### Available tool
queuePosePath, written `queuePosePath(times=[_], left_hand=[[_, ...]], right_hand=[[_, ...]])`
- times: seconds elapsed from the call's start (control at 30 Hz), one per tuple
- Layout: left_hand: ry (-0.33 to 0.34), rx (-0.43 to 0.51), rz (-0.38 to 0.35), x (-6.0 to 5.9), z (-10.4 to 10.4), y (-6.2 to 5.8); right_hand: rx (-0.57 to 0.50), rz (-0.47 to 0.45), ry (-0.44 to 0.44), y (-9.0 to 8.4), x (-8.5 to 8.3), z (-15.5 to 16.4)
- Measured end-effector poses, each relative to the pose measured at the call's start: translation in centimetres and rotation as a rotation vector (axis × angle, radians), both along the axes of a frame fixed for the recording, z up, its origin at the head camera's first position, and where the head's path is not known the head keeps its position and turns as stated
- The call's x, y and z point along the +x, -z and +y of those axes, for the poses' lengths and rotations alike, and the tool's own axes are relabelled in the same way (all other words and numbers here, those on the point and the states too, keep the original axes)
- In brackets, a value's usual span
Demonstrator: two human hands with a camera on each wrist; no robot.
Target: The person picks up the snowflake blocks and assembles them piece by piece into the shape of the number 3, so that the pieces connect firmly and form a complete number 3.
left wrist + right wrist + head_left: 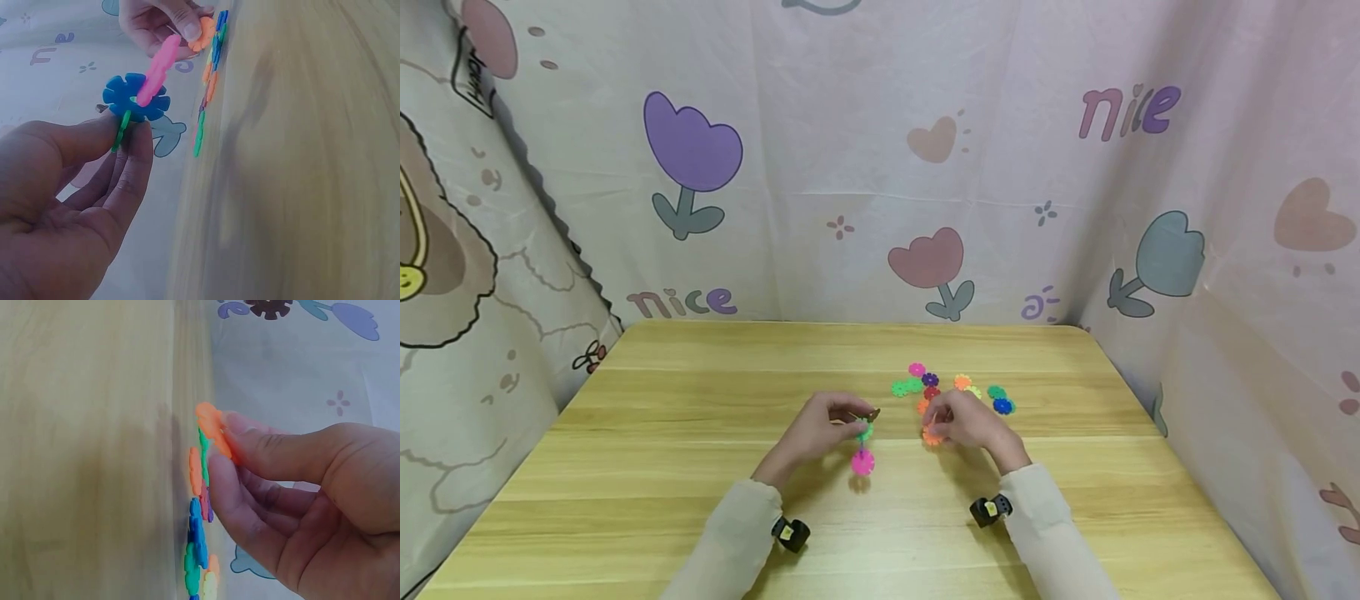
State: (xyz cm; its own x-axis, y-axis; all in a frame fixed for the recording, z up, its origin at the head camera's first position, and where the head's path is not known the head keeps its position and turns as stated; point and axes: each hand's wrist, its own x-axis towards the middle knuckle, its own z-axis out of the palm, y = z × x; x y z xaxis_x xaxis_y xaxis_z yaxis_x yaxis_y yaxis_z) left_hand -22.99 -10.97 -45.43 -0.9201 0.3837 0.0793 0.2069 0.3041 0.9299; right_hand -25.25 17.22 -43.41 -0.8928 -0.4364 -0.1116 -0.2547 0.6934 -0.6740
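Observation:
My left hand (822, 427) pinches a small chain of joined plastic snowflake discs above the table. In the left wrist view a blue snowflake disc (154, 110) is slotted to a pink one (160, 70) and a green one (121, 132), with thumb and fingers at the green. A brown disc (270, 309) shows near the top of the right wrist view. Between thumb and fingers, my right hand (968, 419) pinches an orange snowflake disc (210, 423). That hand is right of the chain, close to the loose discs.
Loose snowflake discs lie around the right hand: green (899, 389), pink (917, 369), purple (930, 379), red (932, 392), another orange (962, 382) and blue (1002, 406). The wooden table (662, 417) ends at a patterned cloth (820, 167).

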Motion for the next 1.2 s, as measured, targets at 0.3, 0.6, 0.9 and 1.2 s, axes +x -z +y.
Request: queuePosePath(times=[0.3,0.6,0.9,1.2], left_hand=[[0.005,-0.017,0.004,0.3,0.5,-0.1],[0.031,-0.026,0.039,0.3,0.9,0.1],[0.060,-0.024,0.047,0.7,1.0,-0.1],[0.078,-0.010,0.043,0.8,1.1,0.2]], right_hand=[[-0.063,0.071,0.059,-0.3,0.1,-0.4],[-0.181,0.048,0.029,-0.8,0.7,-2.1],[-0.212,0.084,0.007,-1.0,1.2,-3.0],[-0.223,0.108,0.011,-0.8,1.4,-3.2]])
